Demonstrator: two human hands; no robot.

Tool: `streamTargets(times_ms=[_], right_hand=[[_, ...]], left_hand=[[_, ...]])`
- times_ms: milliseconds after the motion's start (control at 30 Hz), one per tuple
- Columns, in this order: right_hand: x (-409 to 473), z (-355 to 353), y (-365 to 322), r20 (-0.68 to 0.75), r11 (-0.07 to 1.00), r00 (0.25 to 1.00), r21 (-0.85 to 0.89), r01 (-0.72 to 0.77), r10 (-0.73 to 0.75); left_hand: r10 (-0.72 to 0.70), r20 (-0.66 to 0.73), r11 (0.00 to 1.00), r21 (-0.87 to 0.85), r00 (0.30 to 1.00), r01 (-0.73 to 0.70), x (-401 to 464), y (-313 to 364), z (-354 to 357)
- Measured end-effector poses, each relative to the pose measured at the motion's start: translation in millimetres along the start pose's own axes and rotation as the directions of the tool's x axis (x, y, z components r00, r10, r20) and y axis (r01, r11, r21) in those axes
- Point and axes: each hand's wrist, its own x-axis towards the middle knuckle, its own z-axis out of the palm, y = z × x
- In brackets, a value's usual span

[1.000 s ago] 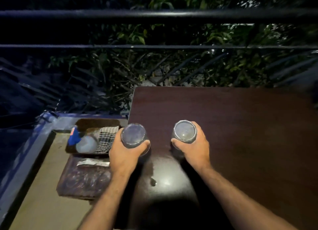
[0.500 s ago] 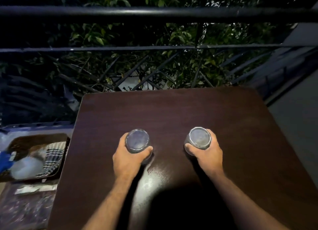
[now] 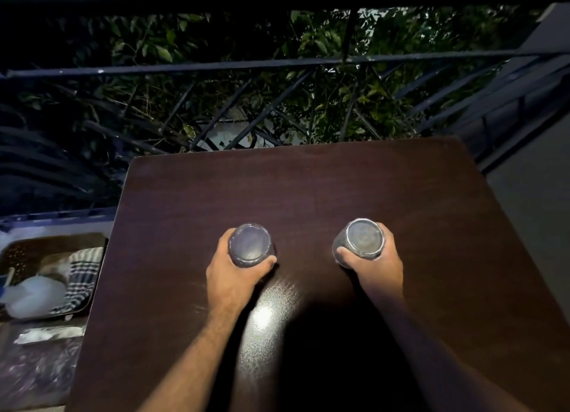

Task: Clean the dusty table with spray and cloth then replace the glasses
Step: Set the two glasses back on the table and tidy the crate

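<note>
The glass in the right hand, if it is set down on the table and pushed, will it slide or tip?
The glass looks rigid and smooth, and the table looks glossy under the light, so it would probably slide easily. It seems short and wide, so tipping looks unlikely. Being glass, it may chip if knocked. The right hand wraps it fully.

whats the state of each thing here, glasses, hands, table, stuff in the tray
left clear drinking glass: upright, gripped by the left hand
right clear drinking glass: upright, gripped by the right hand
dark brown wooden table: bare apart from the glasses, glossy near the front
checked cloth: crumpled in the brown tray left of the table
white spray bottle: lying in the tray
</note>
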Motion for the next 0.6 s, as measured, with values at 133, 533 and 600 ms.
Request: streamTargets(times_ms=[133, 533, 600], right_hand=[[2.4, 0.5, 2.2, 0.014, 1.000, 1.000, -0.014, 0.015, -0.015], [-3.2, 1.6, 2.8, 0.022, 1.000, 1.000, -0.028, 0.005, -0.004], [-3.3, 1.3, 2.0, 0.025, 1.000, 1.000, -0.026, -0.004, 0.004]], left_hand=[[0.026, -0.001, 1.000, 0.004, 1.000, -0.026, 2.6, -1.6, 1.1], [0.062, -0.011, 0.998, 0.014, 0.998, -0.062, 5.7, -5.5, 5.5], [0.067, -0.011, 0.998, 0.015, 0.998, -0.067, 5.7, -5.5, 5.8]])
